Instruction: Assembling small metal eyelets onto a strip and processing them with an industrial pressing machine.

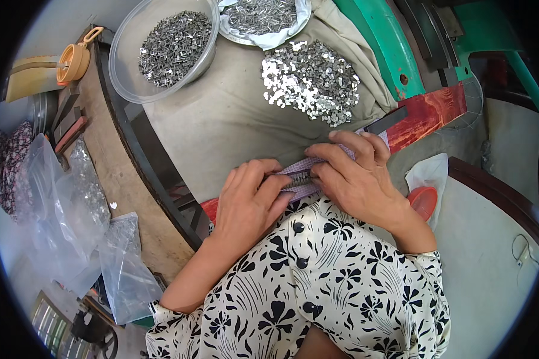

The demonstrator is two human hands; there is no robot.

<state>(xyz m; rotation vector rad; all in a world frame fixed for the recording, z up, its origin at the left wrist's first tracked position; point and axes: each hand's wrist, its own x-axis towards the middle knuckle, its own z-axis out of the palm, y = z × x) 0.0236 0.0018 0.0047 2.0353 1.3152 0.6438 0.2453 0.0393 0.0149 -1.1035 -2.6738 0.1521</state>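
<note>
Close to my body, both hands are on a narrow strip wrapped in light purple checked cloth (306,190), with a row of small metal pieces along its middle. My left hand (245,194) grips the strip's left part, thumb and fingertips pressed together at the row. Curled over the right part is my right hand (359,176), its fingertips at the metal row and against the cloth. Whether the fingertips pinch a single small piece is hidden. Beyond the hands, a loose pile of small shiny metal pieces (311,81) lies on a grey-green cloth (215,125).
A clear plastic bowl (118,75) of small metal parts stands at the far left, beside a plastic-lined dish (266,42) of thin metal pins. A red board (437,113) juts right below a green metal frame (383,42). Plastic bags (66,215) lie left, a red dish (423,202) right.
</note>
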